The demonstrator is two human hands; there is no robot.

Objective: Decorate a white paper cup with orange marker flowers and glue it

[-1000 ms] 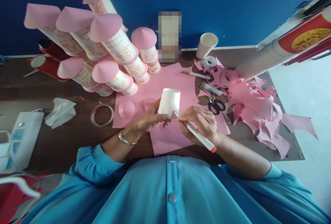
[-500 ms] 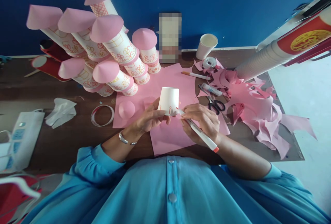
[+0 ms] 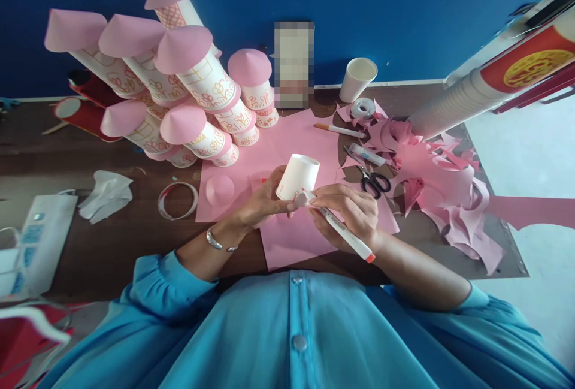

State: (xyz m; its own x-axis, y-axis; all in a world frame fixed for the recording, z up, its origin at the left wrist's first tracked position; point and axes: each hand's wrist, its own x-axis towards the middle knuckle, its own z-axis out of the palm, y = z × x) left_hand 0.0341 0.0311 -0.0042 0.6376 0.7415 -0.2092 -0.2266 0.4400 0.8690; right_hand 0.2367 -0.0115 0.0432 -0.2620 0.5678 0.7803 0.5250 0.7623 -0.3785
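1. Two hands: the left hand (image 3: 264, 201) and the right hand (image 3: 349, 212).
2. Two single white cups: a held cup (image 3: 300, 174) in the left hand, a standing cup (image 3: 356, 84) well beyond the right hand.
3. Two markers: a held marker (image 3: 345, 234) in the right hand, a lying marker (image 3: 340, 130) beyond it.
4. Eight pink cones: seven roof cones (image 3: 184, 50) on the towers (image 3: 211, 90) beyond the left hand, one loose cone (image 3: 220, 190) left of it.
5. One pair of scissors (image 3: 376, 185) just beyond the right hand.
6. Two tape rolls: a wide roll (image 3: 167, 213) left of the left hand, a small roll (image 3: 363, 114) beyond the right.
7. Pink scraps (image 3: 440, 167) right of the right hand (too overlapped to count).
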